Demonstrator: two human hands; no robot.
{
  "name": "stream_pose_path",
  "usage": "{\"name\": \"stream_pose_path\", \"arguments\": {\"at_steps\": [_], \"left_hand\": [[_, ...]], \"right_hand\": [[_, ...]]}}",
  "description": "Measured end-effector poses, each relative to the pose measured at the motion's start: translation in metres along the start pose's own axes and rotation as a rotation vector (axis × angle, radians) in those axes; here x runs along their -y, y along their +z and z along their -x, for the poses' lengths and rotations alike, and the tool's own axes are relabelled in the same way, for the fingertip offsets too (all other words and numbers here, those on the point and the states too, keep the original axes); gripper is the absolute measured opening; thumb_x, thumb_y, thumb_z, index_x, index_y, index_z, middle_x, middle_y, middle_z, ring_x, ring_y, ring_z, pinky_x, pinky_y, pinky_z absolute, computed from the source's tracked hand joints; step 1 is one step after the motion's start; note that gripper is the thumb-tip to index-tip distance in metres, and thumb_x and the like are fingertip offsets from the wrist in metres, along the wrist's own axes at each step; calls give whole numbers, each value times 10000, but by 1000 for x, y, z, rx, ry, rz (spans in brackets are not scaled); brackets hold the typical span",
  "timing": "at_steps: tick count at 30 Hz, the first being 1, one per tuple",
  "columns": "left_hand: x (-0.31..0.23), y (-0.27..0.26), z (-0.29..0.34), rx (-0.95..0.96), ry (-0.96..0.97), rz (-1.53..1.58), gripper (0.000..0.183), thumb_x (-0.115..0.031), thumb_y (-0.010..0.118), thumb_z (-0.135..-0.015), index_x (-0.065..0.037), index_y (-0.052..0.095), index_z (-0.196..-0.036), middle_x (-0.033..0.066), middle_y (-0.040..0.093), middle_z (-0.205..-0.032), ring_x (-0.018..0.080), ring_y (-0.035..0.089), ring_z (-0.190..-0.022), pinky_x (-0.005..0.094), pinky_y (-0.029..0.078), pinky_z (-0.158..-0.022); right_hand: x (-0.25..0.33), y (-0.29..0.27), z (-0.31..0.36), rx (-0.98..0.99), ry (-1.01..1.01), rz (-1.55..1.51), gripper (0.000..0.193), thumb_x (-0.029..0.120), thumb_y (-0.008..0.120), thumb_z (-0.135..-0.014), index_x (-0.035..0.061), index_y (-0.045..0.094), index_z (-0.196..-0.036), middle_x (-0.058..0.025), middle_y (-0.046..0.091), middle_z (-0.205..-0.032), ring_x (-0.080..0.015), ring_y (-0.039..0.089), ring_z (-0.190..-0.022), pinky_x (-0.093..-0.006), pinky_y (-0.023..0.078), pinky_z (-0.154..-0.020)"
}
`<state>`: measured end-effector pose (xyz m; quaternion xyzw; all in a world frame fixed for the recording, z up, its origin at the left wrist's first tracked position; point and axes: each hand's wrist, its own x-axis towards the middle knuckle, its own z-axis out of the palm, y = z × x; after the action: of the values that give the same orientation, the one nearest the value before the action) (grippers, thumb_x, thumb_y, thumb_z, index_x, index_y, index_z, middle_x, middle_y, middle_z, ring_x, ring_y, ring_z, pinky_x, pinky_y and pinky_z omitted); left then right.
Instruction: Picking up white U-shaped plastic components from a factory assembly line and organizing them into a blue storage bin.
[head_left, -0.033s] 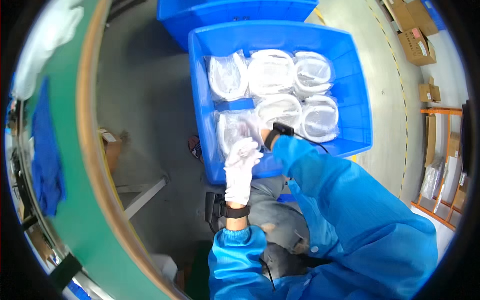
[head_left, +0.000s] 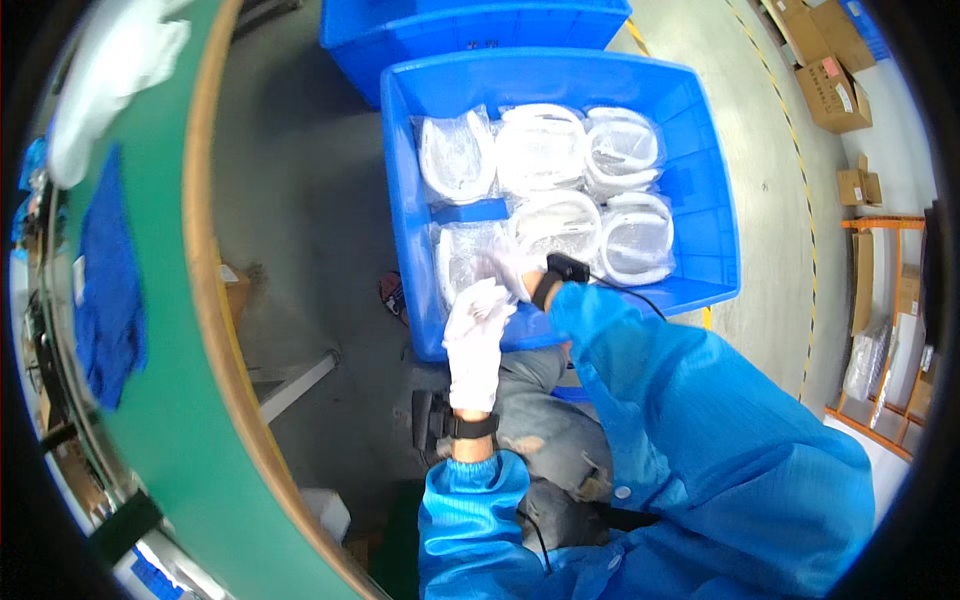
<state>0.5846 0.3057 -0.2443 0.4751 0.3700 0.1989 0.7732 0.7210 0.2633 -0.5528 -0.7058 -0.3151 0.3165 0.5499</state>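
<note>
Inside a large blue bin (head_left: 560, 65) lie several white, rounded ring-shaped parts in clear plastic bags, set in two rows. My left hand (head_left: 474, 318), in a white glove, has its fingers curled at the near edge of the bagged white ring (head_left: 462, 256) in the near left corner. At that bag's right side is my right hand (head_left: 512, 274), also gloved, its fingers smeared by motion. To the right of it lies another bagged ring (head_left: 557, 222). The hands partly cover the corner bag.
A second blue bin (head_left: 470, 28) stands behind the first. On the left runs a green tabletop (head_left: 170, 400) with a wooden edge, holding a blue cloth (head_left: 108, 300). Cardboard boxes (head_left: 835, 95) and an orange rack (head_left: 880, 420) stand at the right.
My left hand's fingers look more bent over the bag's near edge. The right hand has shifted slightly toward me. The table edge sits a little further right in view.
</note>
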Motion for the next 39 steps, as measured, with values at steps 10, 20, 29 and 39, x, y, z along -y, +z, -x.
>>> {"name": "stream_pose_path", "arguments": {"at_steps": [10,20,29,39], "left_hand": [[-61,11,362,-157,248,64,205,101,544,-840,79,596,-1036,181,638,-958,259,621,-931,362,508,-817],[-191,-198,459,-1150,737,-333,77,-59,579,-869,12,605,-879,56,617,-800,122,562,-692,266,456,-647],[-250,-534,435,-1615,161,-88,353,-415,582,-860,-80,657,-946,75,661,-863,311,628,-841,399,505,-723],[-246,-678,458,-988,-140,-1828,318,-294,602,-791,-4,578,-918,256,604,-845,481,545,-836,533,437,-718]], "right_hand": [[421,34,198,203,-40,-542,91,30,533,-878,41,613,-920,3,558,-704,-49,470,-581,-208,388,-517],[547,167,300,621,-1258,539,71,158,544,-767,90,540,-746,-78,562,-653,-221,604,-606,-362,482,-520],[568,185,325,718,-1234,715,117,148,506,-798,57,506,-726,-62,505,-607,-206,560,-539,-360,458,-447],[542,191,317,369,-1342,772,162,176,536,-770,51,512,-669,-83,485,-585,-196,522,-496,-343,419,-425]]}}
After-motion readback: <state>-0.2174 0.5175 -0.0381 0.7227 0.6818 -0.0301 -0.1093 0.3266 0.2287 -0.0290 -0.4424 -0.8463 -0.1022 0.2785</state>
